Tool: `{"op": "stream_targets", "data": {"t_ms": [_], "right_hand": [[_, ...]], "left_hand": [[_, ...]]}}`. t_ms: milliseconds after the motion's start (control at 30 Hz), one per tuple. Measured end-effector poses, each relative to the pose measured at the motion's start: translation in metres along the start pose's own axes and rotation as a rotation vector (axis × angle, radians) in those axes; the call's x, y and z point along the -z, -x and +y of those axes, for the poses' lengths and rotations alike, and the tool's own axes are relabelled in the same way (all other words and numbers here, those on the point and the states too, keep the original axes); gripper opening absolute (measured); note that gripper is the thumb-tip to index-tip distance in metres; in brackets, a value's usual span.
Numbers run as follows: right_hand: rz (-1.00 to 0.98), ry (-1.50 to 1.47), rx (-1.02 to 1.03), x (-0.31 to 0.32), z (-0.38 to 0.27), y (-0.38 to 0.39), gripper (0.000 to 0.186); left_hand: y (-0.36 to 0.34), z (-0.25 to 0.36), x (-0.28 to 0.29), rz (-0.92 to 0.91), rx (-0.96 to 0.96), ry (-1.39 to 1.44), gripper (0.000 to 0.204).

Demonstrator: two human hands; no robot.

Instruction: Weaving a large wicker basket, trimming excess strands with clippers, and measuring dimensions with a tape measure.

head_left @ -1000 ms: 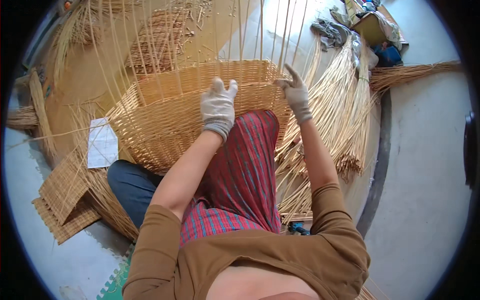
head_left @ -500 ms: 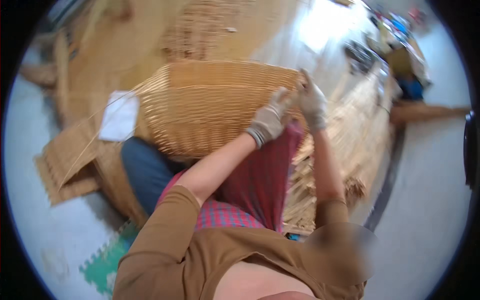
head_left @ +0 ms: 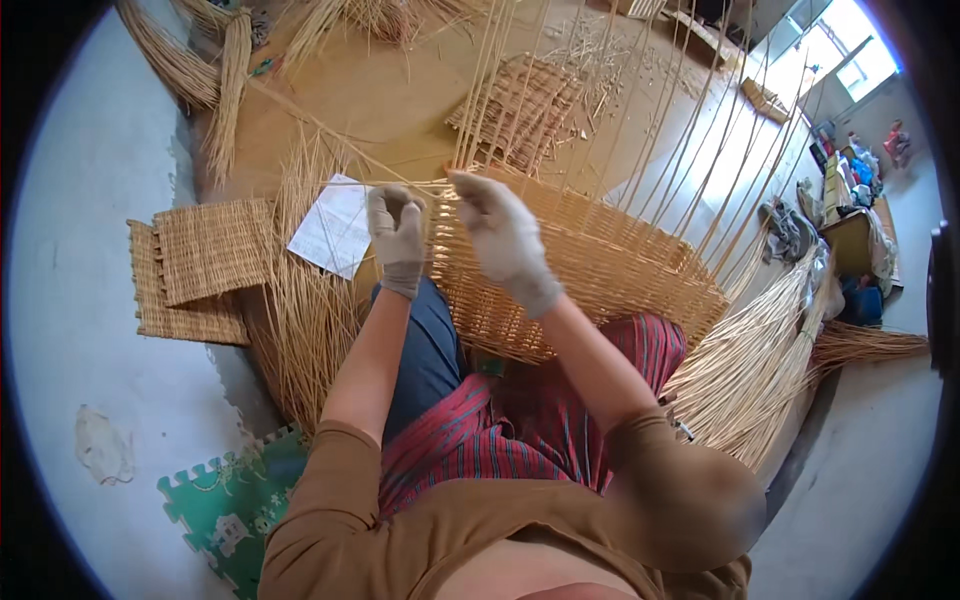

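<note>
A half-woven wicker basket [head_left: 590, 265] leans across my lap, its long loose stakes [head_left: 655, 130] standing up from the far edge. My left hand [head_left: 398, 238], in a pale work glove, is just left of the basket's corner. Its fingers curl towards the thumb around a long thin wicker strand [head_left: 345, 148] that trails off to the far left. My right hand [head_left: 497, 230], gloved too, is over the basket's left corner, by the end stakes. Its fingers bend leftward, smeared by motion, so their grip is unclear.
A white paper sheet [head_left: 334, 228] lies on a wicker bundle [head_left: 300, 320] at the left, beside woven panels [head_left: 212, 255]. Another panel [head_left: 515, 110] and scraps lie beyond the basket. More wicker [head_left: 750, 350] spreads at the right. A green foam mat [head_left: 225, 510] is near left.
Both hands have moved from the basket's right end to its left corner. The view has shifted, and the basket's upright stakes now show. My right hand sits over the weave.
</note>
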State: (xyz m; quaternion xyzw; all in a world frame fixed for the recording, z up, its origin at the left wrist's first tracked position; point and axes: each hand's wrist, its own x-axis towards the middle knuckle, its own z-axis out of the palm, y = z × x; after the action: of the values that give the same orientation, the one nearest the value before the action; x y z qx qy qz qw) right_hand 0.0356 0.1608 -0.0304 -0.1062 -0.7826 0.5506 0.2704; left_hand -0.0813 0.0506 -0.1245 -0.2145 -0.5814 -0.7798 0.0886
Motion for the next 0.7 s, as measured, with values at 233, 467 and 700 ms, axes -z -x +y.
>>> {"op": "stream_targets", "data": {"t_ms": [233, 467, 700], "right_hand": [[-0.062, 0.46, 0.266, -0.035, -0.001, -0.035, 0.021], [-0.027, 0.457, 0.192, -0.028, -0.01, -0.036, 0.035], [0.008, 0.605, 0.319, -0.043, -0.012, -0.049, 0.013]], "left_hand": [[0.001, -0.033, 0.02, -0.365, -0.108, -0.693, 0.041], [-0.024, -0.083, 0.011, -0.515, 0.114, -0.356, 0.039], [-0.014, -0.132, 0.028, -0.385, 0.38, 0.284, 0.032]]}}
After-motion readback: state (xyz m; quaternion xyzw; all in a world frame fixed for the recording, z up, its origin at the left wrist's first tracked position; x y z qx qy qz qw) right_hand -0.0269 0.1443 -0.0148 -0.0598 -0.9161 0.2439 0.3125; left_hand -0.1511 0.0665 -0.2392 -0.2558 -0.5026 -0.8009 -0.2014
